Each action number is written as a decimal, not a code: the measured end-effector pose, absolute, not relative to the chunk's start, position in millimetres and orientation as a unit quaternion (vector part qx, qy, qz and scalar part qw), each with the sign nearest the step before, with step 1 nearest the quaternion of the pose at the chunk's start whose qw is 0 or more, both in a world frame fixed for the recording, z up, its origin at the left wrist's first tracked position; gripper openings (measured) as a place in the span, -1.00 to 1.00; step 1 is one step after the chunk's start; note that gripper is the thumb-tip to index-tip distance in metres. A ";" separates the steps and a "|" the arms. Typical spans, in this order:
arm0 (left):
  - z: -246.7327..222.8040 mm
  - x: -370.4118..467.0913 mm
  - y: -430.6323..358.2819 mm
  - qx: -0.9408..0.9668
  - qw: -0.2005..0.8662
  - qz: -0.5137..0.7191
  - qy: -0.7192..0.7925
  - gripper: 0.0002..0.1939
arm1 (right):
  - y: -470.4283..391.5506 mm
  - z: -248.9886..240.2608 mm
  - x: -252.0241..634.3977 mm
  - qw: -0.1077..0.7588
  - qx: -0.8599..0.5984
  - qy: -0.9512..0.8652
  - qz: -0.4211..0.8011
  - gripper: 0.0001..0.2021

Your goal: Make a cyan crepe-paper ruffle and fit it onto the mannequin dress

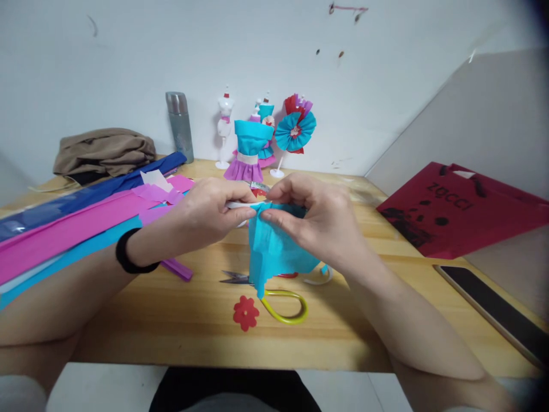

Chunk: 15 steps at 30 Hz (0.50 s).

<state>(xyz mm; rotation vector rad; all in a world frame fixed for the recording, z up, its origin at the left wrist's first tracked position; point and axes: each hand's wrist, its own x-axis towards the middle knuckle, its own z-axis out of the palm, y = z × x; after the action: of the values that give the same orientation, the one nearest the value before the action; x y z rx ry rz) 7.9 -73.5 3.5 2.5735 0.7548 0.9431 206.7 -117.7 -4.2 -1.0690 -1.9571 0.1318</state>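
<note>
**Left hand and right hand pinching a turquoise crepe-paper sheet above a pale wooden table**

Below the sheet, yellow-handled metal scissors are lying partly hidden behind its lowest tip, with a red flower-shaped cutout resting nearer the front edge. Long pink and blue paper lengths are covering the left side, passing beneath the left forearm. A grey cylindrical bottle and small dress forms in coloured paper are standing along the back edge. A red printed bag and a dark-screened phone are occupying the right side.

Both forearms are reaching inward from the front edge. The left thumb and fingers are gripping a narrow white strip at the sheet's top; the right thumb and fingertips are closing on the sheet beside it, leaving it hanging.

Wood is showing between the right forearm and the bag, and along the front edge.
</note>
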 end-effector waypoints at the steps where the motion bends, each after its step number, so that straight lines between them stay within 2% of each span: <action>1: 4.3 7.9 -73.9 0.894 0.155 0.327 0.264 -0.86 | -117.6 -4.3 206.6 0.440 -0.428 -0.788 0.054 -0.89; 15: 4.0 8.4 -74.6 0.895 0.133 0.335 0.261 -0.88 | -121.1 0.5 204.5 0.446 -0.413 -0.792 0.059 -0.84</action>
<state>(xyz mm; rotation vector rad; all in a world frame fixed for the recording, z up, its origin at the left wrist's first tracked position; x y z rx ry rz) 8.4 -74.6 4.0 2.5972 0.7577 0.9729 204.5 -121.1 0.5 -1.0238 -1.9613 0.1473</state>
